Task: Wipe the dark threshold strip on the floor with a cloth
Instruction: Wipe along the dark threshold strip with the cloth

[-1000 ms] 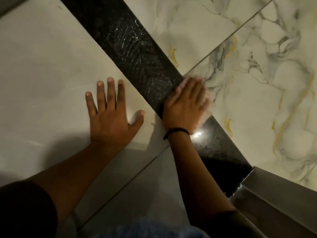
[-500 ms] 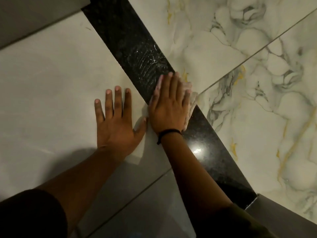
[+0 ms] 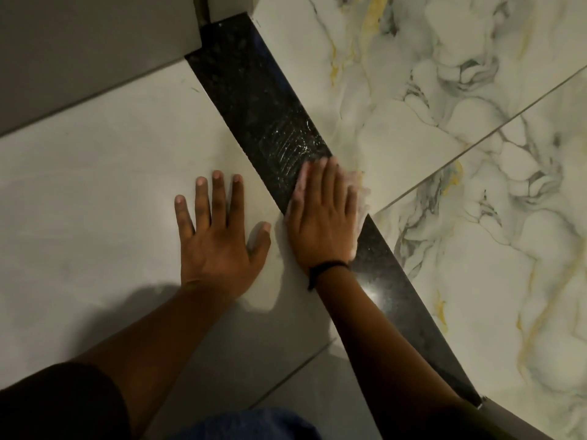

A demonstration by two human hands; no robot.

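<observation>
A dark speckled threshold strip (image 3: 254, 90) runs diagonally across the floor from the upper middle to the lower right. My right hand (image 3: 324, 223) lies flat on it, pressing a pale cloth (image 3: 360, 198) whose blurred edge shows past my fingers on the right. Wet wipe streaks (image 3: 286, 141) glisten on the strip just beyond my fingertips. My left hand (image 3: 216, 236) is spread flat on the plain light tile (image 3: 95, 185) to the left of the strip, holding nothing.
Marble-patterned tiles (image 3: 444, 90) with grey and gold veins lie to the right of the strip. A grey wall or door frame (image 3: 79, 42) meets the strip's far end at the upper left. Another grey frame edge (image 3: 514, 420) stands at the lower right.
My right hand and the cloth have slid up along the strip toward its far end, leaving fresh wet streaks. The camera view shifted, revealing the strip's far end. My left hand stays planted.
</observation>
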